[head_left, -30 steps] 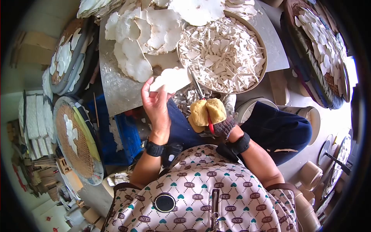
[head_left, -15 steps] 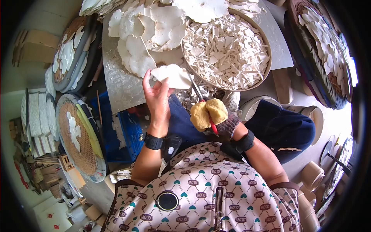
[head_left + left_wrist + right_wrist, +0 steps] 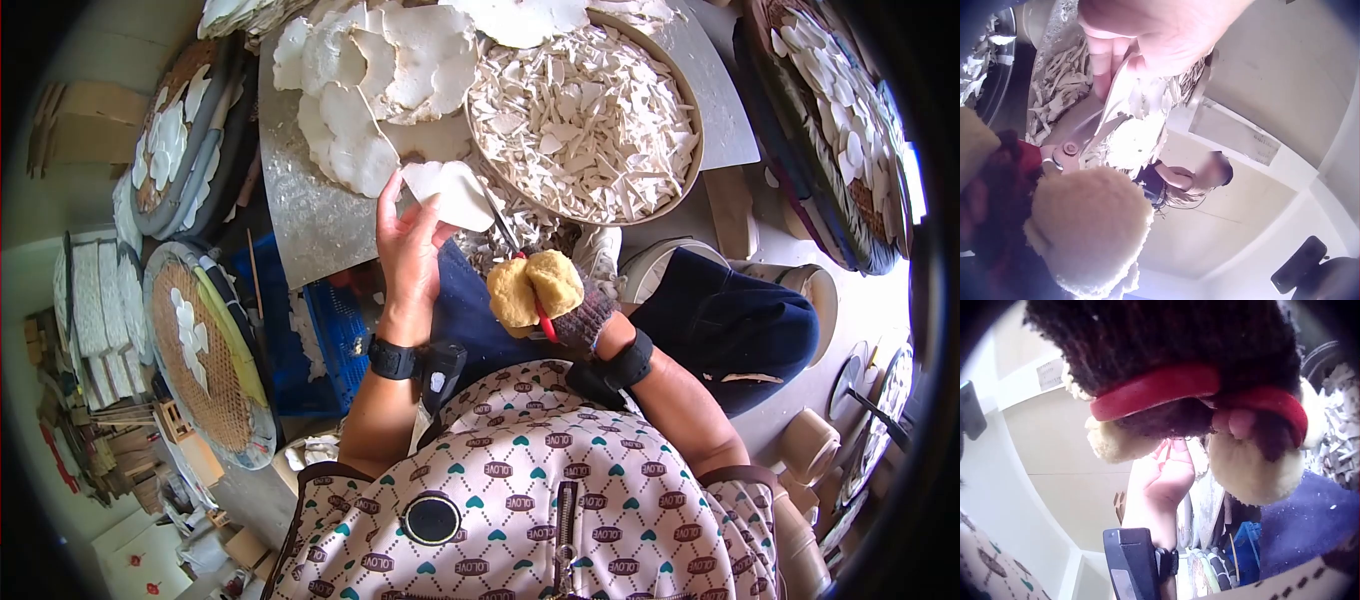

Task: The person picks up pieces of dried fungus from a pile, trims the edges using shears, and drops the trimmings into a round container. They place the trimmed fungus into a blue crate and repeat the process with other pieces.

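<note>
Above the lap, before the metal sheet [image 3: 290, 225], pinched a thin white piece [image 3: 452, 196] between the thumb and fingers of the left hand [image 3: 408, 248], with its broad face up and its right edge toward the scissors [image 3: 502, 222]. Closed the right hand [image 3: 574, 318], in a dark knitted glove, round the red scissor handles, with thick yellow padding [image 3: 535, 290] bound about the grip. Pointed the blades up and leftward, right at the edge of the white piece. Could not tell from the views how far apart to call the blade tips.

Had a round tray [image 3: 697, 150] full of pale shards [image 3: 585, 125] beyond the scissors, partly over the metal sheet. To the left of the tray, had larger white sheets [image 3: 345, 140] overlapping one another on the metal. Wore a dark strap on each wrist, dark blue trousers [image 3: 730, 330] and a patterned apron [image 3: 510, 480] with hearts and printed words. Beside the left knee, had a blue crate [image 3: 340, 345] and, farther left, a round woven rack [image 3: 210, 385] with a few flat white pieces on it. To the right, had pale buckets [image 3: 822, 310] near the knee and another loaded rack [image 3: 860, 180] beyond.
</note>
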`<state>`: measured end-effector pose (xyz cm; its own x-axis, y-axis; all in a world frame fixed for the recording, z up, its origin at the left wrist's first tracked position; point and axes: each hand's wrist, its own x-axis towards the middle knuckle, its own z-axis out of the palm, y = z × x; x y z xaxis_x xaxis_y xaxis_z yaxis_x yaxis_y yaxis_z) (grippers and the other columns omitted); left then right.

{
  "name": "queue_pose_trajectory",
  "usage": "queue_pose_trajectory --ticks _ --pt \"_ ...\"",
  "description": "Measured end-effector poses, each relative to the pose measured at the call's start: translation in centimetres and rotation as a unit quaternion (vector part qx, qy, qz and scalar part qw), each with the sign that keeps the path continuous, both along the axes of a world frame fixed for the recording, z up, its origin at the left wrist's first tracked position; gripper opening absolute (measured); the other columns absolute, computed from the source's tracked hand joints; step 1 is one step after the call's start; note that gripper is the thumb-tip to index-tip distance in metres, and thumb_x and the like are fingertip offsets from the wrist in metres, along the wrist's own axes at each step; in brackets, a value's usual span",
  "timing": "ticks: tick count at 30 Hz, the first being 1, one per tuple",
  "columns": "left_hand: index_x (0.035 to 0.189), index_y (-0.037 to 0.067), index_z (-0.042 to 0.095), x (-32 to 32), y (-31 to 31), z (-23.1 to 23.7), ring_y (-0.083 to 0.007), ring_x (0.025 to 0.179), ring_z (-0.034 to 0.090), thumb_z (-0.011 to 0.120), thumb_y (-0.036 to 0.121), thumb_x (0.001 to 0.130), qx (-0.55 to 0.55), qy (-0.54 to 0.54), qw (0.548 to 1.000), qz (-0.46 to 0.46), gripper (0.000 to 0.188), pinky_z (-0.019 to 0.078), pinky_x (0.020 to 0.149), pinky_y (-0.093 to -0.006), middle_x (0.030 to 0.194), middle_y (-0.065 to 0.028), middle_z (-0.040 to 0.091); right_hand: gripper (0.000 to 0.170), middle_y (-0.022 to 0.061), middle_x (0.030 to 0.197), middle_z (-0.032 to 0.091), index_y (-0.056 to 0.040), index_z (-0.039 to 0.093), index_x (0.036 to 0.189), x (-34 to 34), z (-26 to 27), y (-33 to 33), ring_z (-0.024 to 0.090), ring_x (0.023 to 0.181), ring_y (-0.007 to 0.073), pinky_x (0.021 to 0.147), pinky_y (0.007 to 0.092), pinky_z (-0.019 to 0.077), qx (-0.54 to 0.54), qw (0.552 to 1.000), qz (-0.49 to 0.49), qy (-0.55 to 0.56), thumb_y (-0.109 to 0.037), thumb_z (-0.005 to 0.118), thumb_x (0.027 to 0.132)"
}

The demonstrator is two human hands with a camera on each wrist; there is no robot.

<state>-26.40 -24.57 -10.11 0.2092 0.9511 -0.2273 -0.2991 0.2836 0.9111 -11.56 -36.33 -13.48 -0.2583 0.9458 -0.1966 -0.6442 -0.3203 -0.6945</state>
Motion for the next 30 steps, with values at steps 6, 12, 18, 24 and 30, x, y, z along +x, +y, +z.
queue_pose_trajectory --ticks 6,12,18,24,30 --pt "0.132 0.003 0.025 -0.4 0.3 -0.4 -0.0282 0.097 0.058 0.051 0.000 0.084 -0.014 -0.009 1.000 -0.014 0.055 0.0529 0.078 -0.0390 0.114 -0.0213 0.052 0.025 0.0078 0.089 0.064 -0.0032 0.058 0.096 0.0 -1.0 -0.4 0.061 0.080 0.0164 0.074 0.0283 0.0477 0.104 0.955 -0.027 -0.278 -0.024 0.060 0.083" --pt "0.134 0.004 0.023 -0.4 0.4 0.2 -0.0273 0.096 0.059 0.051 0.000 0.084 -0.025 0.002 1.000 -0.012 0.058 0.0524 0.079 -0.0374 0.113 -0.0207 0.053 0.027 0.0087 0.090 0.064 -0.0010 0.058 0.097 0.1 0.8 -0.3 0.061 0.083 0.0172 0.075 0.0287 0.0478 0.051 0.990 -0.029 -0.125 -0.026 0.056 0.085" --pt "0.134 0.006 0.027 0.1 -0.4 1.3 -0.0197 0.093 0.060 0.053 0.002 0.084 -0.031 0.023 0.994 -0.105 0.057 0.0519 0.078 -0.0331 0.108 -0.0142 0.058 0.030 0.0101 0.094 0.063 0.0027 0.058 0.098 0.2 -0.3 0.5 0.060 0.087 0.0156 0.075 0.0279 0.0482 0.059 0.995 -0.045 -0.067 -0.024 0.052 0.088" --pt "0.129 0.004 0.039 0.4 -1.1 -0.9 -0.0150 0.090 0.060 0.054 0.005 0.085 -0.002 0.013 0.999 -0.036 0.047 0.0513 0.077 -0.0288 0.105 -0.0102 0.060 0.027 0.0097 0.092 0.064 0.0018 0.060 0.095 -0.1 0.0 0.4 0.061 0.084 0.0156 0.074 0.0284 0.0478 0.041 0.997 -0.045 -0.044 -0.023 0.050 0.088" --pt "0.128 0.002 0.040 0.3 0.0 0.3 -0.0143 0.087 0.061 0.054 0.003 0.084 0.006 0.026 0.994 -0.105 0.046 0.0520 0.074 -0.0272 0.103 -0.0101 0.061 0.028 0.0100 0.090 0.064 0.0024 0.061 0.092 0.1 0.2 0.6 0.061 0.083 0.0169 0.073 0.0284 0.0480 0.046 0.998 -0.039 -0.010 -0.023 0.049 0.087"
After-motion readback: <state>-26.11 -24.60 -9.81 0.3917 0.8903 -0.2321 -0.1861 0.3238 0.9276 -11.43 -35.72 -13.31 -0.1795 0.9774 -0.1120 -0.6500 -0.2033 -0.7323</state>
